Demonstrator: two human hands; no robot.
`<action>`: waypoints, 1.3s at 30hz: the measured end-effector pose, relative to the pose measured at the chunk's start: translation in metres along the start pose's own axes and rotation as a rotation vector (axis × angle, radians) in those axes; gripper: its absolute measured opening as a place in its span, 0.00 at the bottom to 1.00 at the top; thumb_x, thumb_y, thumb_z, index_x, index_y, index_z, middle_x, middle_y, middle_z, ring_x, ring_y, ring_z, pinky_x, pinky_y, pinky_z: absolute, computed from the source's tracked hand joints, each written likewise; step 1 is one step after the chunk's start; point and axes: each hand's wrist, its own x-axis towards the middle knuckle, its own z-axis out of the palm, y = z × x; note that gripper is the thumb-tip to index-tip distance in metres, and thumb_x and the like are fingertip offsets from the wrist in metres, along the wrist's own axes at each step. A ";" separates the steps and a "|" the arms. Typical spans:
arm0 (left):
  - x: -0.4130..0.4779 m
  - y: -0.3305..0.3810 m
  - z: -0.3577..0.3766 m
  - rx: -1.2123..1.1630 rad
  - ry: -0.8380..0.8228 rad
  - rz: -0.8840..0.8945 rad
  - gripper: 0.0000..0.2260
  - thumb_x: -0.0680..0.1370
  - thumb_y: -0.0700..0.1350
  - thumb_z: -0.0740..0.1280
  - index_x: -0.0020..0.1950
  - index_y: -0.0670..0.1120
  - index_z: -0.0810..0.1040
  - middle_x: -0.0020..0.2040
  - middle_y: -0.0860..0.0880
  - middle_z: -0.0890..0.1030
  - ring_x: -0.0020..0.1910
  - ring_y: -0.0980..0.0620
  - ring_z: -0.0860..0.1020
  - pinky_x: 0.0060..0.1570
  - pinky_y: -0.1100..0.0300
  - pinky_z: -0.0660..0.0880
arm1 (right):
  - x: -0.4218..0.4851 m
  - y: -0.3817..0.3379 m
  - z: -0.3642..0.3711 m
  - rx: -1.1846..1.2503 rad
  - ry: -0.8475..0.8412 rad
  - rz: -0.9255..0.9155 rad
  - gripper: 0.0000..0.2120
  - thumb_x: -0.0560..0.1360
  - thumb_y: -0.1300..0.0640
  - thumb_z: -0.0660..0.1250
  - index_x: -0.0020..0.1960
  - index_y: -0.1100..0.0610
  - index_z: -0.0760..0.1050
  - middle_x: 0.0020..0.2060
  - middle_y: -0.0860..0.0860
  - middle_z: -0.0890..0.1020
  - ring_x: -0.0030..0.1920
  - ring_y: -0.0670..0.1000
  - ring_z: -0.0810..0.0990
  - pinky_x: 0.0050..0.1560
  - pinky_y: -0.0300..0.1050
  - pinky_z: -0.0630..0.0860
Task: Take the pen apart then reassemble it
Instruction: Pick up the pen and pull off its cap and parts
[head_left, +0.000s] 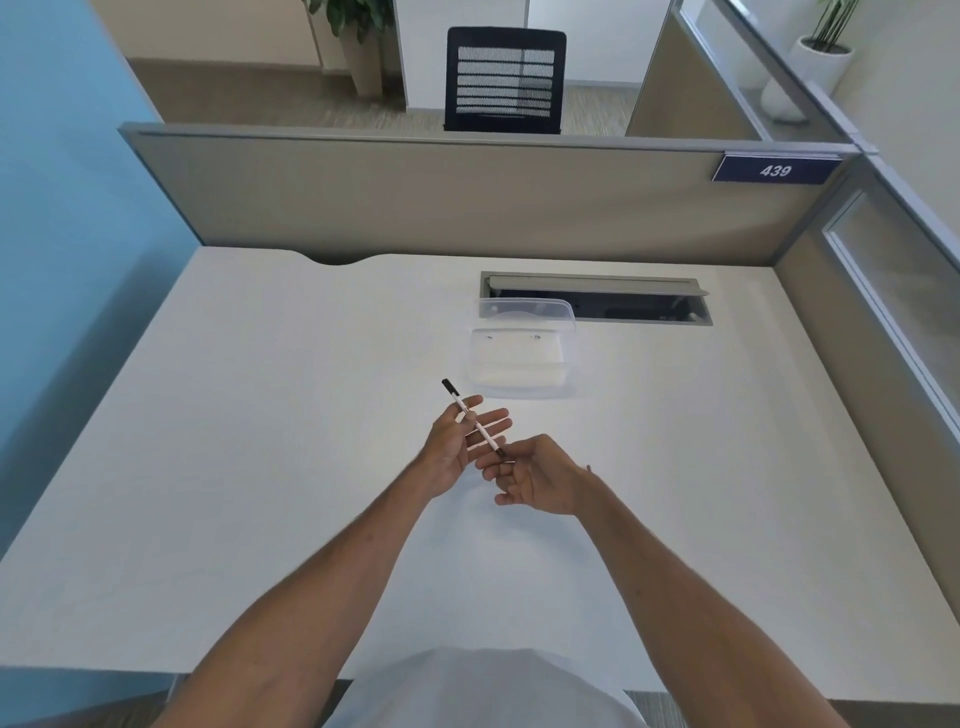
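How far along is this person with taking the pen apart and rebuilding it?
Nothing visibly done: the pen appears whole, far end capped, and no loose parts show on the desk. In hand: the left hand holds its barrel while the right hand pinches the near end. Left: seemingly both stages, though one frame cannot rule out a finished reassembly.

Blue partition sign (775, 170) reads "439".

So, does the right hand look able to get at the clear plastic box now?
Probably yes: the box sits just beyond the right hand with bare desk between, though its fingers pinch the pen.
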 end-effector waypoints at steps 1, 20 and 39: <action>-0.001 0.000 0.000 -0.004 -0.005 -0.009 0.17 0.92 0.40 0.53 0.81 0.41 0.66 0.74 0.32 0.81 0.76 0.31 0.79 0.79 0.37 0.73 | 0.001 0.001 0.000 0.005 -0.010 0.001 0.18 0.88 0.57 0.56 0.57 0.65 0.82 0.44 0.56 0.84 0.38 0.53 0.70 0.50 0.51 0.78; 0.011 0.001 0.010 0.005 0.155 0.037 0.07 0.91 0.38 0.54 0.65 0.46 0.68 0.67 0.32 0.85 0.67 0.30 0.85 0.72 0.36 0.79 | 0.009 0.005 0.015 -0.635 0.379 -0.342 0.20 0.92 0.55 0.59 0.47 0.61 0.80 0.37 0.55 0.81 0.23 0.43 0.75 0.30 0.36 0.72; 0.002 -0.011 0.005 -0.038 0.010 0.054 0.16 0.92 0.43 0.56 0.80 0.47 0.72 0.70 0.34 0.84 0.71 0.33 0.83 0.77 0.37 0.76 | 0.000 0.009 0.009 -0.197 0.215 -0.109 0.19 0.90 0.54 0.55 0.57 0.59 0.84 0.48 0.54 0.87 0.41 0.52 0.84 0.46 0.47 0.77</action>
